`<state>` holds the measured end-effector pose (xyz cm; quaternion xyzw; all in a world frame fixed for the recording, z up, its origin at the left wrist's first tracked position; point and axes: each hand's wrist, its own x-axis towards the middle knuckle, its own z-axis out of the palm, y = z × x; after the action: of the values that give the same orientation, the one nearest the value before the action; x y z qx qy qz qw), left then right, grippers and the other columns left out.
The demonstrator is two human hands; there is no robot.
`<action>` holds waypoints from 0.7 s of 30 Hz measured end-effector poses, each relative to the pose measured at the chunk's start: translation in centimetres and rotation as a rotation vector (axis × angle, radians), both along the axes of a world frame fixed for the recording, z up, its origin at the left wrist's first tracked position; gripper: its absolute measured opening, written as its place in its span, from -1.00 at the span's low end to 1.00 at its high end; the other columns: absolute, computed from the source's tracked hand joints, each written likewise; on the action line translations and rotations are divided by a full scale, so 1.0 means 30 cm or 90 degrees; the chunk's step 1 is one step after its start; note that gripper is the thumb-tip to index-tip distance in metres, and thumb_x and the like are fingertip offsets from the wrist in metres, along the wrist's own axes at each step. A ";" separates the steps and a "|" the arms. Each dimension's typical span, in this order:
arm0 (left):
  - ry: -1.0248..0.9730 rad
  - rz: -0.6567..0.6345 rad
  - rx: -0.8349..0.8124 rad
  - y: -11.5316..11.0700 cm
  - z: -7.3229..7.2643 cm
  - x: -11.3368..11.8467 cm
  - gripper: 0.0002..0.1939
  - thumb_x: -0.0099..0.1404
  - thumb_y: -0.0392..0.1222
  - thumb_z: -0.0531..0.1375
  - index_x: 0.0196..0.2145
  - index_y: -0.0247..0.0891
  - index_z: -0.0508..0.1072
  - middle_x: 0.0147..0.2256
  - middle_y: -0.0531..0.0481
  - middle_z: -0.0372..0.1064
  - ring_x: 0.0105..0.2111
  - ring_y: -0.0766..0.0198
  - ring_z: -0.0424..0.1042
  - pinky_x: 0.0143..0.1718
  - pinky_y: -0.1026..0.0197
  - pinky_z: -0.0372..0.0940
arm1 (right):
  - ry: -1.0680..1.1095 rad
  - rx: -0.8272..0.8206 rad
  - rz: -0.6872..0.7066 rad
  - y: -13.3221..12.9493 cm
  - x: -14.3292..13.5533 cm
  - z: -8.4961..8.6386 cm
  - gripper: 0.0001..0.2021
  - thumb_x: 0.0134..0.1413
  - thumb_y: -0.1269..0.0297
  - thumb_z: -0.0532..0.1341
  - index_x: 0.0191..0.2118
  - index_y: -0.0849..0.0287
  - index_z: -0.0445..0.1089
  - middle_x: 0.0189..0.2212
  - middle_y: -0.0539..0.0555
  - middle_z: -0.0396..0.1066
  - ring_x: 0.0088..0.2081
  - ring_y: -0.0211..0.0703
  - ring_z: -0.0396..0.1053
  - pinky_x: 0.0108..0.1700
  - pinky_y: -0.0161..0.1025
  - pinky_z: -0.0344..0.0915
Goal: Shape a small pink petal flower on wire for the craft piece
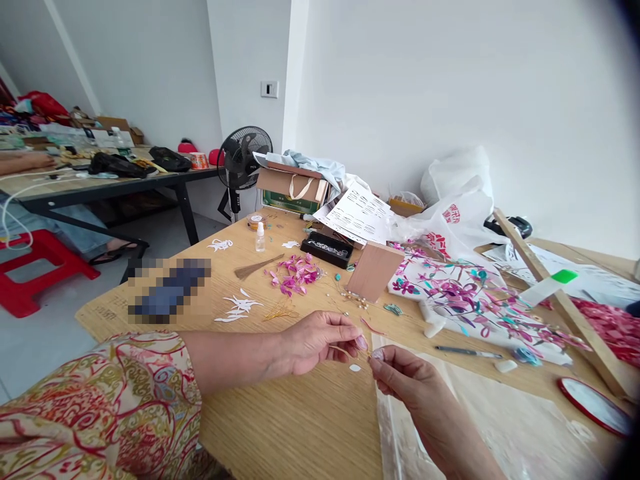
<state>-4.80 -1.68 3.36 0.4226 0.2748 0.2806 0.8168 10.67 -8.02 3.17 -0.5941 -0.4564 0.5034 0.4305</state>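
Both hands meet over the bench (pixel 300 413), pinching a thin gold wire (pixel 350 351) between them: the left hand (pixel 317 343) has its fingers closed on one end, the right hand (pixel 400 380) nips the other end with thumb and forefinger. This looks like the step of threading or twisting a small piece onto the wire, which calls for a steady, fine pinch. The wire is hair-thin and pale gold, with a small white petal (pixel 355 367) lying just beneath it.
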 end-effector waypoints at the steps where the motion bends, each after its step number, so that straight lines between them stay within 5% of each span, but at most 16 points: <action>1: 0.008 0.002 0.001 0.000 0.000 0.001 -0.72 -0.11 -0.08 0.28 -0.51 -0.37 0.39 -0.46 0.00 0.31 -0.48 0.42 0.25 -0.42 0.32 0.10 | 0.005 0.000 0.002 -0.001 0.000 0.001 -0.75 -0.29 0.10 0.25 -0.62 0.21 0.32 -0.68 -0.07 0.16 -0.58 -0.35 0.04 -0.50 -0.35 0.04; 17: -0.048 -0.021 -0.050 0.008 -0.028 0.002 -0.80 -0.07 -0.16 0.27 -0.53 -0.36 0.40 -0.50 0.04 0.31 -0.52 0.47 0.24 -0.45 0.36 0.08 | 0.105 -0.039 0.002 -0.011 -0.008 0.014 -0.80 -0.29 0.18 0.28 -0.44 0.13 0.41 -0.59 -0.04 0.28 -0.54 -0.32 0.12 -0.47 -0.35 0.12; 21: -0.063 -0.049 -0.075 0.013 -0.030 -0.004 -0.80 -0.08 -0.16 0.28 -0.51 -0.36 0.42 -0.49 0.05 0.32 -0.51 0.48 0.24 -0.41 0.35 0.08 | 0.095 -0.055 0.001 0.006 0.022 -0.024 -0.81 -0.34 0.17 0.31 -0.46 0.08 0.44 -0.59 -0.02 0.29 -0.54 -0.28 0.16 -0.49 -0.32 0.18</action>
<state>-4.91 -1.27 2.47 0.3695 0.2339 0.2526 0.8631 11.33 -7.85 2.43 -0.5726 -0.4015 0.5660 0.4366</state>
